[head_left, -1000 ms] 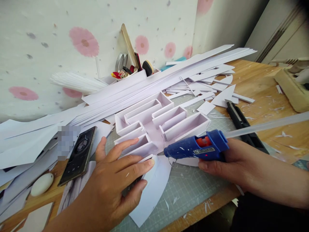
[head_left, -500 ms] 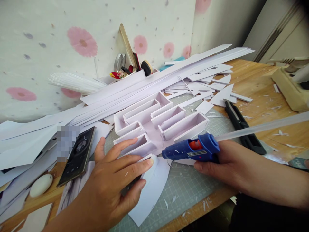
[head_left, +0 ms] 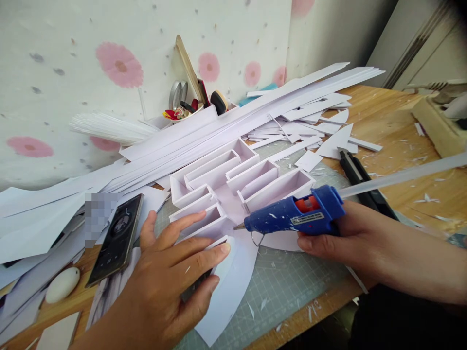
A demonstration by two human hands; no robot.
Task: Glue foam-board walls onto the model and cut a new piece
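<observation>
1. While the right hand [head_left: 339,238] is wrapped tight around the blue glue gun [head_left: 292,218], its nozzle sits at the near wall of the white foam-board model [head_left: 233,182] on the cutting mat [head_left: 292,287]: gluing step, by my read.
2. Left hand [head_left: 171,272] lies flat and open, fingertips pressing a wall piece [head_left: 221,241] at the model's near corner.
3. Next calls for a steady bead along the joint.

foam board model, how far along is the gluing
Done: the foam board model already has several walled compartments standing. In hand: the right hand holds the blue glue gun, its nozzle at the near wall, while the left hand presses flat on a curved white piece. Left: that piece looks unattached; loose strips lie behind.
</observation>
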